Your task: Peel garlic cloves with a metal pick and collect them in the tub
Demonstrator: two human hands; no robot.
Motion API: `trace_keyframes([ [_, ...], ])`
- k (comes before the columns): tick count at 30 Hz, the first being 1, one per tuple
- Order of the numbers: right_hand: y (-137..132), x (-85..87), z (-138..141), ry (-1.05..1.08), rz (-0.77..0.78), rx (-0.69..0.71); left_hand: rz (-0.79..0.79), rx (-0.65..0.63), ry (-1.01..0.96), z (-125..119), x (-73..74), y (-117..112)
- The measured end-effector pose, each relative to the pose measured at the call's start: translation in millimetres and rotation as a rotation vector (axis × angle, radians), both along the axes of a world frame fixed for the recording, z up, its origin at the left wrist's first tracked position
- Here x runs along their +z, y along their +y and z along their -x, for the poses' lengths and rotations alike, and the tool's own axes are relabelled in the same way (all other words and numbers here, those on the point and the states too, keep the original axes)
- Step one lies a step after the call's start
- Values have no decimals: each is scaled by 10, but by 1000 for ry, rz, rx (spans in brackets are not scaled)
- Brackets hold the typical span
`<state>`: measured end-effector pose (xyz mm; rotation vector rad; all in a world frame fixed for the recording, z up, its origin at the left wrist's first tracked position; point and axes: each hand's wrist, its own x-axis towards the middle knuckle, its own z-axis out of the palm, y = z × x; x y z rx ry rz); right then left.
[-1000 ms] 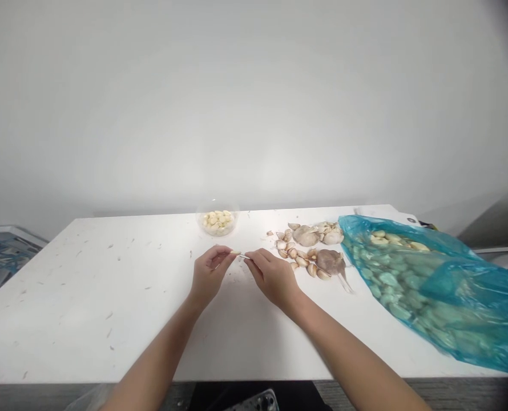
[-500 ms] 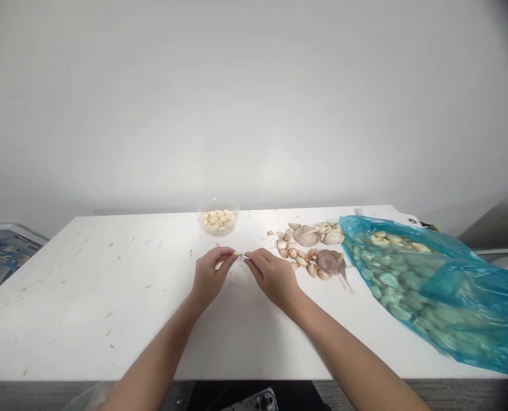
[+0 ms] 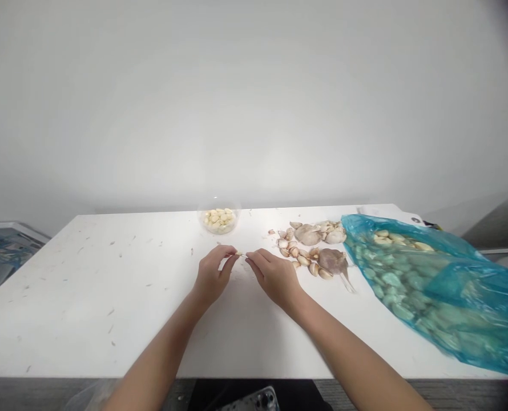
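- My view looks down on a white desk (image 3: 108,285), its top flecked with bits of garlic skin, pushed up against a pale wall (image 3: 254,103); a strip of grey floor (image 3: 35,391) shows below the near edge.
- The garlic clove (image 3: 239,254) sits between my two hands, near the middle of the desk and above its surface. Its long axis lies roughly level, running left to right across my view. It's small in this view, so I can't tell which way its tip points.
- My left hand (image 3: 213,274) pinches the clove's left end between thumb and fingertips.
- My right hand (image 3: 275,279) is closed to a pinch at the clove's right end, just beside the left hand. I can't tell whether it grips flesh or skin.
- One clear plastic tub (image 3: 218,220) stands ahead of my hands, holding a small heap of peeled cloves (image 3: 218,220), too many to count.
- To the right lie three garlic bulbs (image 3: 333,262), partly broken, and about a dozen loose unpeeled cloves (image 3: 297,251).
- One blue plastic bag (image 3: 425,285) lies at far right, full of peeled cloves (image 3: 391,279).
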<state>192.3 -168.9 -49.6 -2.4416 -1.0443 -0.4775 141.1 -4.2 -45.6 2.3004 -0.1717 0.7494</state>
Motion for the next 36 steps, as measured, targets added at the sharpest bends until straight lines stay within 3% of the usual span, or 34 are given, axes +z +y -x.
trace_keyframes([
  [9,0,10,-5,-12,34,-2,14,-11,0,0,15,-14],
  [16,-16,38,-3,-28,-39,-24,65,-9,2,-1,27,-13],
  [28,-15,22,-13,-33,146,-54,-92,-76,-155,-31,-2,22],
  [36,2,0,-26,-36,235,-42,-108,-83,-140,-28,-17,29],
])
